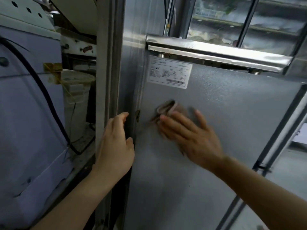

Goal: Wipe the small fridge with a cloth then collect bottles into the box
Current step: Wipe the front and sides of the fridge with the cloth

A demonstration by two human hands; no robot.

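Note:
The grey side panel of the small fridge (224,122) fills the middle and right of the view, with a white label (170,71) near its top left. My right hand (191,135) lies flat with spread fingers and presses a folded, brownish cloth (167,109) against the panel; the cloth and fingers are blurred. My left hand (116,145) rests on the fridge's left edge (132,127), fingers curled round it. No bottles and no box are in view.
A metal post (106,80) stands just left of the fridge. Left of it are a pale blue appliance (29,113) with a black cable (49,100) and a white plastic bucket (77,90). A steel ledge (216,52) and window bars run above the fridge.

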